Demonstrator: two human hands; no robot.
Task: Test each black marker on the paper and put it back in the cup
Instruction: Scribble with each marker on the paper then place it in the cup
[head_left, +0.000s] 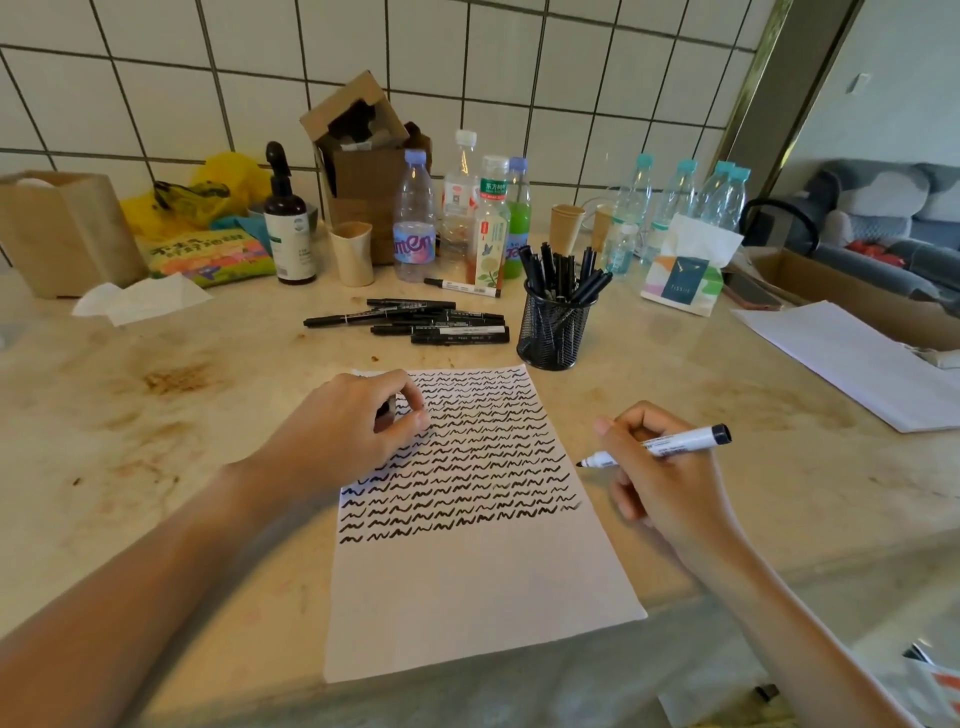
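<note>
Left hand (353, 421) and right hand (660, 473): both bare, no rings or gloves; forearms uncovered back from each grip; no sleeve visible.

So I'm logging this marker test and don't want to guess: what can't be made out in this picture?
All in the head view:
- The left hand curls over the paper; its fingers hide whatever dark thing it pinches.
- Cup: the mesh and crowded markers prevent a count.
- Print on the marker in the right hand is too small to read.
- The loose markers overlap, so their number is unclear.
</note>
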